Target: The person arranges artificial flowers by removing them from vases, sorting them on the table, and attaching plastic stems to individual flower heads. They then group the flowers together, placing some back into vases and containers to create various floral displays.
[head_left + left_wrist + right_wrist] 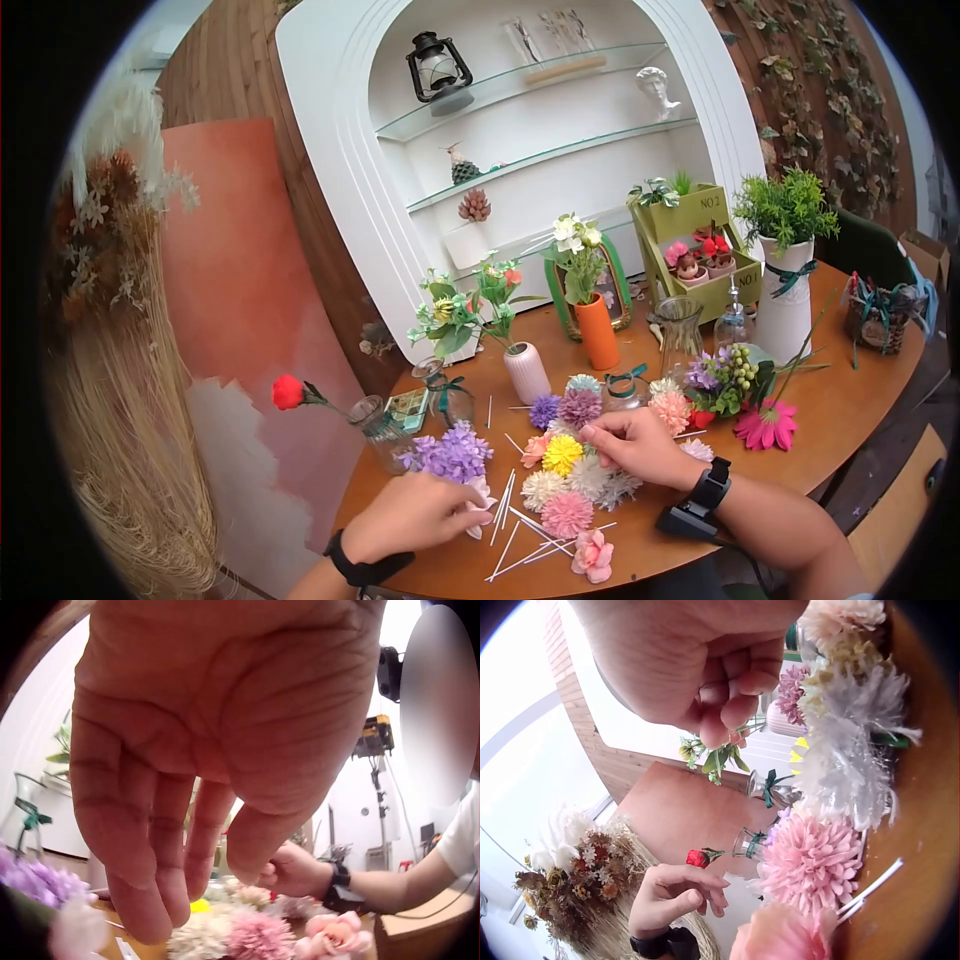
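My left hand point(425, 512) hovers over the table's near left part, beside a purple flower cluster point(450, 452) and a pale pink flower point(480, 510). Its fingers hang relaxed in the left wrist view, and nothing shows between them. Above the loose blossoms, my right hand point(645, 447) has its fingers curled, thumb near the fingertips; no held thing is visible in the right wrist view. Around it lie a mauve flower point(579, 407), a yellow flower point(562, 455) and white flowers. Nearer the front edge are a pink flower point(567, 514), a pink rose point(592, 556) and white sticks point(505, 505).
Behind the blossoms stand a pink vase point(527, 373), an orange vase point(598, 335), glass vases and a white vase point(784, 310) with greenery. A red flower point(288, 391) leans from a glass at the left. Magenta flower point(767, 426) lies right. Green shelf box point(700, 250) stands behind.
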{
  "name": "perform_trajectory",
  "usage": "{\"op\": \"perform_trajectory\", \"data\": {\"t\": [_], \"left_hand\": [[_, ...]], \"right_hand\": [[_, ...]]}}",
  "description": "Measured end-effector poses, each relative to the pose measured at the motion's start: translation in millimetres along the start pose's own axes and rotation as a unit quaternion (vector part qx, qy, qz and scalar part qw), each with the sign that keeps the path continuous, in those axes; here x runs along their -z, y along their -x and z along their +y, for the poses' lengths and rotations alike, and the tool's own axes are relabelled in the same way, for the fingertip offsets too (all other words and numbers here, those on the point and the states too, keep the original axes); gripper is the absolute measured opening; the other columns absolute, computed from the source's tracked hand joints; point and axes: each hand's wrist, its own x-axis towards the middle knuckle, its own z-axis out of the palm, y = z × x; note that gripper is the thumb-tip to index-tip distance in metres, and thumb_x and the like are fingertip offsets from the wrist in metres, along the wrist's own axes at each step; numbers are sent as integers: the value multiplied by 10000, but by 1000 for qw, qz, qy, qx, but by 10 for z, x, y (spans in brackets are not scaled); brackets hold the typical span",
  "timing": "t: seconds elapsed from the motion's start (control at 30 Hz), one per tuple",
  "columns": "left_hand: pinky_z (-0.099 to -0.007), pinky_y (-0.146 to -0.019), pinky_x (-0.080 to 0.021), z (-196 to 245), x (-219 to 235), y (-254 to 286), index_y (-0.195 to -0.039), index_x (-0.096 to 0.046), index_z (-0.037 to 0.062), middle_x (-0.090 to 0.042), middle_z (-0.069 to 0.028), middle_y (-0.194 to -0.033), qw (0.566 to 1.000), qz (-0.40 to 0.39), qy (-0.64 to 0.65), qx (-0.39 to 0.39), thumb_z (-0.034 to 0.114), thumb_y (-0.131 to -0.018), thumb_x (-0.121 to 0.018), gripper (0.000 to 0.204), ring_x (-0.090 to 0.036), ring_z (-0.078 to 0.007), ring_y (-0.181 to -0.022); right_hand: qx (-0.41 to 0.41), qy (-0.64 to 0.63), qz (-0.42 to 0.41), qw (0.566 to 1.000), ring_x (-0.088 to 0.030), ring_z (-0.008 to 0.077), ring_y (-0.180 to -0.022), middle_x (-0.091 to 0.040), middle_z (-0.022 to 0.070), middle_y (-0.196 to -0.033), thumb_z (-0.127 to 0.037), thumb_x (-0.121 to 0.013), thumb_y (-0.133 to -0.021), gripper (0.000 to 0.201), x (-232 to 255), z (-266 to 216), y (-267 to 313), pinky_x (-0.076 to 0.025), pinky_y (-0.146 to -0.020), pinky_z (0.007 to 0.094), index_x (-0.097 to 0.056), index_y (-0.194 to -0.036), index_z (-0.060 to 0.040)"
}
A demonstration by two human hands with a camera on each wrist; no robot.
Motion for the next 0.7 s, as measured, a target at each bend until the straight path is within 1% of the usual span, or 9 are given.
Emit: {"op": "perform_trajectory", "data": {"t": [0.07,0.2,0.23,0.3,0.37,0.43,0.5,0.53,0.7], "left_hand": [[-306,-561,-507,68,-118,-102,-917,-726,105,-681,-77,-706,997,10,65,-50,337,-868,-662,246,-668,-206,-618],[-235,-503,-497,218,-160,-346,-945,-707,10,-669,-66,-650,971,25,227,-68,145,-893,-654,155,-663,-115,-570],[-232,-499,-494,177,-240,-415,-947,-702,-22,-666,-72,-648,942,69,310,-106,121,-891,-655,161,-653,-118,-563],[-236,-482,-486,70,-406,-477,-928,-696,-46,-652,-88,-635,826,102,548,-87,88,-896,-640,149,-630,-132,-534],[-250,-417,-447,-47,-513,-543,-883,-655,-38,-589,-67,-597,755,166,628,-89,89,-938,-582,157,-554,-123,-484],[-246,-380,-406,-144,-670,-672,-837,-583,-4,-513,-34,-554,622,221,742,-117,160,-959,-570,205,-475,-117,-425],[-236,-357,-364,-223,-775,-718,-784,-503,45,-442,-12,-522,559,254,781,-115,228,-980,-538,270,-407,-117,-385],[-230,-346,-339,-250,-816,-708,-741,-450,78,-418,-10,-508,528,238,810,-93,273,-1004,-487,329,-396,-119,-377],[-244,-341,-317,-209,-914,-637,-636,-391,107,-356,-8,-462,521,187,830,-71,298,-1022,-429,432,-380,-140,-354]], "right_hand": [[-10,-20,-1,1000,-538,41,-530,-614,1,-595,-240,-596,-948,259,-6,2,2,-427,-488,233,-705,-914,-7],[-19,-21,-10,1000,-531,34,-542,-610,-11,-608,-238,-593,-952,252,7,-38,13,-425,-493,226,-704,-926,-12],[-22,-11,-8,1000,-531,34,-542,-610,-11,-608,-238,-593,-952,252,6,-35,12,-425,-493,226,-704,-926,-12],[-18,-10,-14,1000,-536,33,-549,-607,-10,-610,-238,-591,-954,254,8,-22,11,-428,-497,221,-701,-932,-10],[-38,-28,-26,999,-546,30,-570,-608,-10,-633,-222,-590,-956,244,6,-40,20,-436,-509,212,-693,-984,-3],[-50,-23,-29,998,-550,28,-583,-611,-13,-647,-212,-584,-959,242,-4,-52,28,-438,-517,209,-689,-1009,1],[-53,-3,-29,998,-540,24,-586,-606,-18,-648,-208,-579,-962,245,-7,-68,31,-429,-516,206,-686,-1025,3],[-61,5,-40,997,-531,24,-594,-592,-26,-651,-213,-565,-973,256,-13,-84,35,-429,-527,204,-687,-1038,2],[-86,14,-77,993,-511,29,-597,-573,-27,-644,-240,-545,-988,284,-35,-190,66,-416,-540,202,-688,-1053,-2]]}}
